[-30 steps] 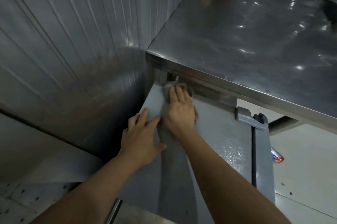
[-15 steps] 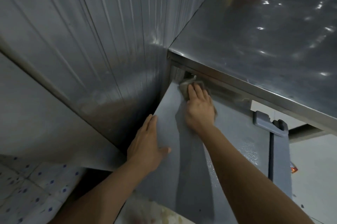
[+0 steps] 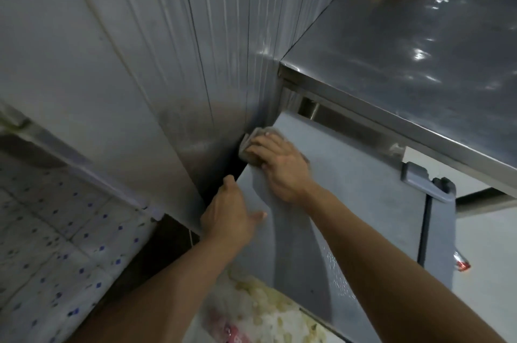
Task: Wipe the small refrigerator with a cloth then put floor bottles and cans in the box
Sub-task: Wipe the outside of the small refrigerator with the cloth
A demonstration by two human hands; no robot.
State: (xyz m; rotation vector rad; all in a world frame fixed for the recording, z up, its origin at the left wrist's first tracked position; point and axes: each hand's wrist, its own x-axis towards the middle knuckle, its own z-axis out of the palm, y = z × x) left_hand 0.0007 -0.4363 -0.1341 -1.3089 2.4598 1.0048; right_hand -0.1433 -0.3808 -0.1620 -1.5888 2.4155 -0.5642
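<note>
Your small grey refrigerator (image 3: pixel 363 203) sits tucked under the stainless steel counter (image 3: pixel 405 49), its flat top facing you, and the crumpled grey cloth (image 3: pixel 249 144) is right at its far left corner, hard against the ribbed metal wall panel (image 3: pixel 167 49). Your right hand (image 3: pixel 279 166) lies over that cloth, fingers bent and pressing it down, so it's clasping the cloth against the lid. Your left hand (image 3: pixel 232 217) is flat and relaxed, gripping nothing, braced on the near left edge beside the dark gap. Good spot to work: I'd keep the pressure even, drag along the left edge toward you in overlapping strokes, and mind your knuckles on the counter lip. Down on the floor at the right, a red and silver can (image 3: pixel 461 263) peeks out beside the fridge.
</note>
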